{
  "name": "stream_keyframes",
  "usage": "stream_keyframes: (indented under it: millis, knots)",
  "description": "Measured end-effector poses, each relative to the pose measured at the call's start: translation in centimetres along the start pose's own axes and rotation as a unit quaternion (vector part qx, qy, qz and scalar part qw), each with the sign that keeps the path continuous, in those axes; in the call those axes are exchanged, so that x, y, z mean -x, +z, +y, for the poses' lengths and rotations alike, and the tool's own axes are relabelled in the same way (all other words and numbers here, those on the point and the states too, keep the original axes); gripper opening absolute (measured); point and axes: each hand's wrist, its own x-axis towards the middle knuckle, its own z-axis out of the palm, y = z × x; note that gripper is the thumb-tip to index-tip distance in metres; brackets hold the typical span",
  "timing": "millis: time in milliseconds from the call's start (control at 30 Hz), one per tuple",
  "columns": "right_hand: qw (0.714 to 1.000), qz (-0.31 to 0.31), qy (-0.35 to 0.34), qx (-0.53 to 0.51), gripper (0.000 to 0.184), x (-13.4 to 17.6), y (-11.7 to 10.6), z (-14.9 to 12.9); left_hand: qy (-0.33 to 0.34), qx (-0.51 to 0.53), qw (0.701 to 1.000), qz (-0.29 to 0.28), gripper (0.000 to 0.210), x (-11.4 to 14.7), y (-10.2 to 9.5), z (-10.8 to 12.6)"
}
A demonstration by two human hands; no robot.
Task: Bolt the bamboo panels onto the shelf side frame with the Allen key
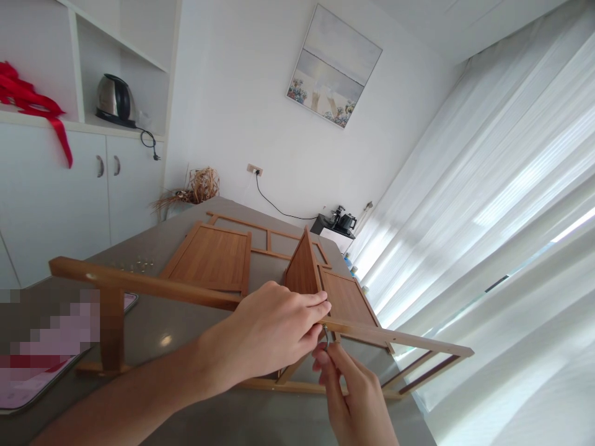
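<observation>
A wooden frame (162,287) stands on its side across the near part of the table. My left hand (274,325) is closed around its upper rail, where an upright slatted wood panel (301,265) meets it. Just below, my right hand (353,390) pinches a bent metal Allen key (326,336) between thumb and fingers. The key's upper end is against the underside of the rail, close to my left fingertips. Whatever it fits into there is hidden.
Another wood panel (211,255) lies flat on the grey table (186,334), with a third panel (349,298) at the right. Small metal screws (144,266) lie behind the frame. A phone (51,378) rests at the left. White curtains (502,186) hang along the right.
</observation>
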Motion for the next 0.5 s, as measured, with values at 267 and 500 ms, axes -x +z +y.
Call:
stream_keyframes:
  millis: [267,500]
  knots:
    - [0.942,0.004,0.151,-0.299,0.045,0.3,3.4,-1.9,0.005,-0.007,1.000,0.001,0.032,-0.1,-0.1,0.1]
    - [0.977,0.068,0.109,-0.168,0.041,1.1,4.7,-1.3,-0.004,0.002,1.000,-0.006,0.032,0.0,0.0,-0.1]
